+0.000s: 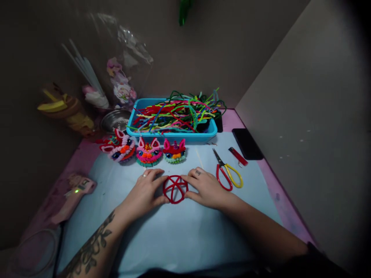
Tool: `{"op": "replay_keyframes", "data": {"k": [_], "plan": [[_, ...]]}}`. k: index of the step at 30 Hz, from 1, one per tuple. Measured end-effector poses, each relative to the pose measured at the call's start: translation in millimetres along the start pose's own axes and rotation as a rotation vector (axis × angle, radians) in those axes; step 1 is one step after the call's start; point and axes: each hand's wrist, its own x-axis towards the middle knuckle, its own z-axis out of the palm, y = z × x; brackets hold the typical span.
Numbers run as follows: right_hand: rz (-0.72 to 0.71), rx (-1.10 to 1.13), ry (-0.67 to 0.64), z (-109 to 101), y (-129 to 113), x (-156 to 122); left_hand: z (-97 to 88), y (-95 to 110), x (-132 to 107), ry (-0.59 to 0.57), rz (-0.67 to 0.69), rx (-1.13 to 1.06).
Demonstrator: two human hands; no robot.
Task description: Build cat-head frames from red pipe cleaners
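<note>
A red pipe-cleaner ring with crossed spokes lies on the pale blue table mat. My left hand pinches its left edge between thumb and fingers. My right hand pinches its right edge the same way. Both hands rest on the mat with the ring between them. Just behind the ring stand three finished pipe-cleaner animal faces: a red one, a pink and teal one and a red and teal one.
A blue tray heaped with coloured pipe cleaners stands at the back. Red and yellow scissors, a red lighter and a black phone lie at right. A pink glue gun sits at left. Walls close in on both sides.
</note>
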Motion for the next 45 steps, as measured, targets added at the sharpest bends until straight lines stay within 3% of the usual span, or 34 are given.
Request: {"op": "replay_keyframes", "data": {"k": [3,6,10,16,22,39,45], "plan": [[-0.006,0.024,0.041,0.1,2.8,-2.2,-2.8,-3.6,-0.9,0.044,0.004,-0.017],[-0.022,0.117,0.183,0.8,8.1,-2.8,-8.8,-5.2,-1.1,0.104,-0.017,-0.082],[-0.001,0.168,0.327,4.9,11.0,5.1,-9.2,-1.8,0.6,0.042,-0.035,-0.154],[-0.013,0.108,0.173,7.8,3.6,18.9,1.1,6.1,2.6,-0.021,-0.051,-0.147],[-0.015,0.061,0.112,5.9,2.8,18.9,2.6,6.1,3.1,-0.037,-0.048,-0.144],[-0.008,0.136,0.143,7.9,5.6,17.4,1.1,6.0,2.6,-0.013,-0.042,-0.198],[-0.019,0.264,0.262,1.7,5.0,11.2,-3.6,8.6,1.1,0.029,-0.059,-0.255]]}}
